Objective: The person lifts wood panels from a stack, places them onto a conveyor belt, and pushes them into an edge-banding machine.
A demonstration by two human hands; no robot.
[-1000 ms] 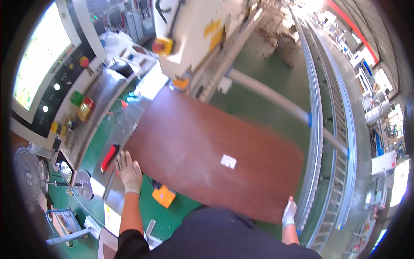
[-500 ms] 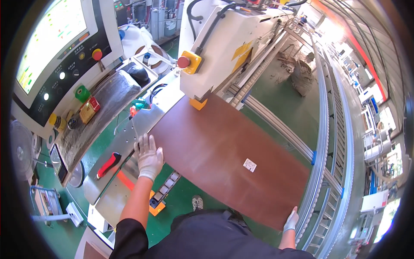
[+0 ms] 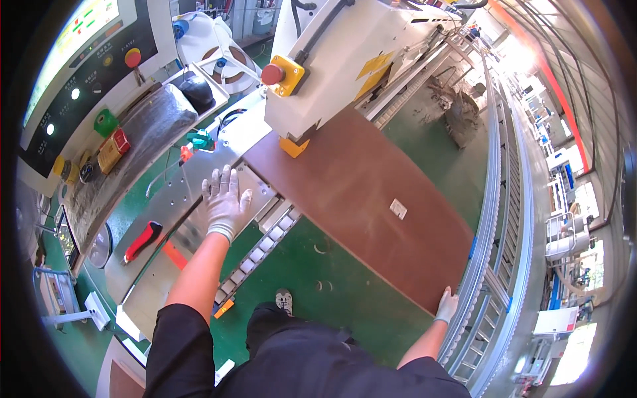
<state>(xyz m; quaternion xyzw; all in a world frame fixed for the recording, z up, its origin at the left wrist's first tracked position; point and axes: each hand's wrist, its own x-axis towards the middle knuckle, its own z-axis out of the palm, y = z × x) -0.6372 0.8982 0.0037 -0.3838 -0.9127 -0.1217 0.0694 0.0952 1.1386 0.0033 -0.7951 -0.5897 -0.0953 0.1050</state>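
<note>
A large brown board (image 3: 358, 179) with a small white label (image 3: 398, 209) lies slanting under the cream machine head (image 3: 338, 73). My right hand (image 3: 447, 306), in a pale glove, holds the board's near right corner; its fingers are partly hidden behind the edge. Also gloved, my left hand (image 3: 227, 205) lies flat with fingers spread on or just over the metal machine table (image 3: 199, 222), left of the board and apart from it. To the left of that hand, a red and black utility knife (image 3: 142, 242) rests on the table.
A control panel (image 3: 86, 83) with a red stop button stands at the upper left. Below it, a ledge (image 3: 142, 126) bears tape and small containers. A chain track (image 3: 262, 249) juts from the table. Roller conveyor rails (image 3: 488, 252) run along the right side.
The board has slid away from me and turned slightly, baring table and chain track by my left hand. Both hands have moved farther forward, the right still at the corner.
</note>
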